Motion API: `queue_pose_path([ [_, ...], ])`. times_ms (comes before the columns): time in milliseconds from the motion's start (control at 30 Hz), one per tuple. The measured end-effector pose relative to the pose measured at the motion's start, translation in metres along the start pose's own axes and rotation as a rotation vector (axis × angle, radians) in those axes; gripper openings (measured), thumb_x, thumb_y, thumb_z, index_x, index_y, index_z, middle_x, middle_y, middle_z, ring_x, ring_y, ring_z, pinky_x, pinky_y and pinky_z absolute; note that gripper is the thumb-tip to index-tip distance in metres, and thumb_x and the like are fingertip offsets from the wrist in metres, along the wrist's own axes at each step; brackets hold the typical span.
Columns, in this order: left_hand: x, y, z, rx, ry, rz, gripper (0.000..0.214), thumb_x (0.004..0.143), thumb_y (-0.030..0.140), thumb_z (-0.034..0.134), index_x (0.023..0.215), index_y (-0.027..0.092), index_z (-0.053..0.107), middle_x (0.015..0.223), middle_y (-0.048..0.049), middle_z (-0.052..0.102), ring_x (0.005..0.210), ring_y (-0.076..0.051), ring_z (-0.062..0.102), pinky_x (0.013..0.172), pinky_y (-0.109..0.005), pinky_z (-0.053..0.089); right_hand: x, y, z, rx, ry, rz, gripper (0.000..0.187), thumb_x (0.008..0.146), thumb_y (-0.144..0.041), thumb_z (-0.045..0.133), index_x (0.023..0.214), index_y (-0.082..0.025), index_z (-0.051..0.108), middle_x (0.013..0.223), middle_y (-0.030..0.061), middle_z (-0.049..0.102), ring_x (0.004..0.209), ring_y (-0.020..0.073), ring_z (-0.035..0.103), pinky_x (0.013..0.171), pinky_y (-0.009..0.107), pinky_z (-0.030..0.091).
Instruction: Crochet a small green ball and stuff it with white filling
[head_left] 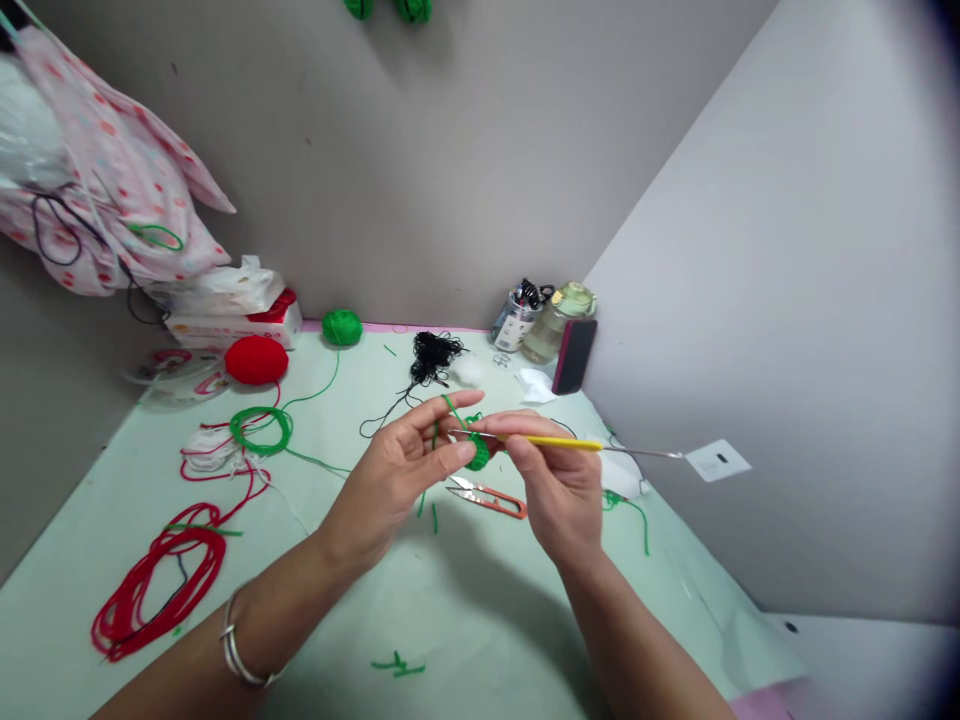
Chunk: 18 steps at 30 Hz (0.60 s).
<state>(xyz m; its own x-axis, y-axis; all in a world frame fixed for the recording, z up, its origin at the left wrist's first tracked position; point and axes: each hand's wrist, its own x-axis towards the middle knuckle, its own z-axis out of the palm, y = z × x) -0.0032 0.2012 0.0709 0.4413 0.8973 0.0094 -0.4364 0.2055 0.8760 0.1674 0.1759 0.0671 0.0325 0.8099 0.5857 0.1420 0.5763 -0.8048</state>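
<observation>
Right hand (559,490): grip closed on yellow crochet hook (570,442), tip at the green crochet piece (477,455).
Left hand (397,475): grip pinching that piece, green yarn (452,408) over a finger.
Piece: held above the worktop (450,600), just over the scissors (487,496).
Step, as judged: stitch under way; calls for taut yarn.

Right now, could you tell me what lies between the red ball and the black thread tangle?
A green yarn ball, seen in the head view.
</observation>
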Motion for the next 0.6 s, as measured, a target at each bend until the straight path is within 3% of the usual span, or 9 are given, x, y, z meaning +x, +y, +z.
queue_pose_path([
  [133, -0.001, -0.005, 0.003, 0.001, 0.066, 0.001, 0.052, 0.083, 0.03, 0.084, 0.133, 0.028, 0.071, 0.087, 0.0017, 0.064, 0.076, -0.014, 0.051, 0.077, -0.029, 0.043, -0.01, 0.003, 0.005, -0.376, 0.011, -0.289, 0.033, 0.097, -0.01, 0.063, 0.118, -0.032, 0.078, 0.107, 0.0064, 0.077, 0.092, 0.0212, 0.073, 0.076, 0.036, 0.061],
  [233, 0.0, -0.005, 0.001, -0.1, 0.039, -0.12, 0.054, 0.082, 0.031, 0.083, 0.134, 0.025, 0.071, 0.081, 0.0022, 0.061, 0.07, -0.012, 0.044, 0.072, -0.027, 0.041, -0.013, 0.005, 0.004, -0.509, -0.008, -0.434, 0.043, 0.094, -0.007, 0.066, 0.126, -0.035, 0.074, 0.116, 0.0072, 0.076, 0.098, 0.023, 0.072, 0.081, 0.038, 0.061],
  [333, 0.003, 0.0, -0.004, -0.213, 0.005, -0.211, 0.046, 0.08, 0.029, 0.083, 0.125, 0.021, 0.077, 0.085, 0.0, 0.061, 0.071, -0.011, 0.045, 0.074, -0.027, 0.042, -0.007, 0.003, 0.0, -0.262, 0.059, -0.234, 0.028, 0.1, -0.015, 0.06, 0.115, -0.031, 0.077, 0.1, 0.0052, 0.077, 0.085, 0.02, 0.071, 0.073, 0.036, 0.06],
  [467, 0.003, 0.003, -0.005, -0.2, -0.01, -0.146, 0.039, 0.082, 0.026, 0.08, 0.121, 0.023, 0.079, 0.087, 0.0001, 0.062, 0.072, -0.011, 0.048, 0.075, -0.027, 0.043, 0.003, 0.0, -0.004, 0.111, 0.111, 0.094, 0.019, 0.101, -0.033, 0.063, 0.095, -0.023, 0.078, 0.084, 0.004, 0.073, 0.065, 0.0158, 0.065, 0.063, 0.034, 0.058],
  [600, 0.001, -0.002, -0.001, -0.07, -0.055, -0.039, 0.037, 0.085, 0.026, 0.08, 0.122, 0.029, 0.078, 0.095, -0.0013, 0.07, 0.094, -0.019, 0.061, 0.092, -0.033, 0.047, 0.003, 0.002, -0.003, 0.114, 0.007, 0.131, 0.019, 0.1, -0.036, 0.065, 0.095, -0.024, 0.079, 0.093, 0.0052, 0.077, 0.079, 0.0184, 0.069, 0.07, 0.034, 0.059],
])
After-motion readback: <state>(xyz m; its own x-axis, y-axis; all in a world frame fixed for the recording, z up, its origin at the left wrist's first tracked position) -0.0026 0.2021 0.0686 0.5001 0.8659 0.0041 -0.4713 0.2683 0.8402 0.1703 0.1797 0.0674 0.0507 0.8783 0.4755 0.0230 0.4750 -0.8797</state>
